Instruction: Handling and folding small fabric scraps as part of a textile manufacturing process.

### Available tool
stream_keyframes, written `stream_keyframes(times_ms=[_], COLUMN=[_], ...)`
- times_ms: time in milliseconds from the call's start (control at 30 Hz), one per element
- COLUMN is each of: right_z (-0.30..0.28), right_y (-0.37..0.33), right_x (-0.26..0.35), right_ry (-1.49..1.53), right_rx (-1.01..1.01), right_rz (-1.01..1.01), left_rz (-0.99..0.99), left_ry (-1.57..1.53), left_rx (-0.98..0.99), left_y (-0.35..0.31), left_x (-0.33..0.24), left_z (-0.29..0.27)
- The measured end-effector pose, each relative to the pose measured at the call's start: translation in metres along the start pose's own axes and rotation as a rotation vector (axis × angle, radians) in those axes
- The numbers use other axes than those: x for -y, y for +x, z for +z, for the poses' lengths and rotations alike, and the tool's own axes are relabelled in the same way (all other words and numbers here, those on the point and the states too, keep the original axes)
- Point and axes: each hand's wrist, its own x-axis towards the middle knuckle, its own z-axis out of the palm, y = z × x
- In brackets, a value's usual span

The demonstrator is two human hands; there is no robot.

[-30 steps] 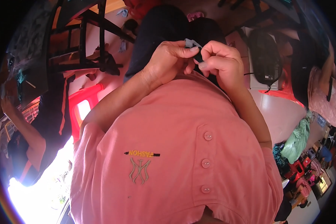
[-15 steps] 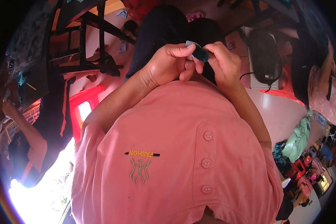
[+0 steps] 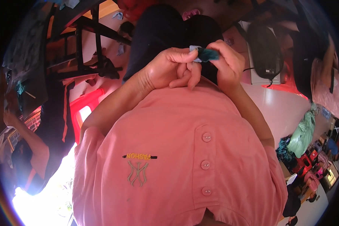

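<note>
In front of my lap, a small dark teal tuft of soft fibres (image 3: 208, 55) stretches between my two hands. A light blue scrap (image 3: 195, 48), cloth or paper I cannot tell, is at the tuft's left end. My left hand (image 3: 171, 67) pinches this end between thumb and forefinger, with its other fingers curled below. From the other side my right hand (image 3: 229, 62) has its thumb and forefinger closed at the tuft's free end. The right fingertips partly hide that end.
Dark wooden stool legs (image 3: 79, 49) stand at the far left, near a red plastic stool (image 3: 76, 113). At right are a black mesh-like object (image 3: 265, 54), a pale green plastic bag (image 3: 304, 130) and teal strands (image 3: 285, 148). Other people's arms (image 3: 30, 132) show at both sides.
The teal tuft was folded downward and now points sideways toward my right hand. Both hands have shifted slightly, and the left hand's lower fingers have moved.
</note>
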Motion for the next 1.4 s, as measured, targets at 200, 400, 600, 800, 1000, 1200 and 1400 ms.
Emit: stream_keyframes(times_ms=[200, 400, 600, 800, 1000, 1200, 1400], right_z=[-0.006, -0.008, -0.014, -0.006, -0.009, -0.022, -0.012], right_y=[0.002, 0.008, -0.001, 0.008, -0.002, -0.006, 0.017], right_x=[0.013, 0.011, 0.014, 0.005, 0.02, 0.017, 0.012], right_ry=[0.238, 0.096, 0.134, -0.213, 0.351, 0.517, 0.692], right_rx=[-0.06, -0.029, -0.135, -0.099, 0.15, 0.306, 0.286], right_rz=[0.031, -0.031, 0.008, -0.292, 0.416, 0.562, 1.008], left_rz=[-0.086, 0.0, -0.078, -0.025, -0.087, 0.109, 0.053], left_ry=[-0.044, -0.037, -0.301, -0.219, -0.092, -0.051, -0.128], left_rx=[0.188, -0.005, -0.027, -0.158, -0.361, -0.482, -0.306], left_y=[-0.001, 0.005, 0.007, 0.011, 0.007, 0.007, 0.011], left_x=[-0.017, -0.01, -0.003, -0.004, -0.005, -0.005, -0.002], left_z=[0.021, 0.025, 0.004, 0.01, 0.004, -0.013, -0.003])
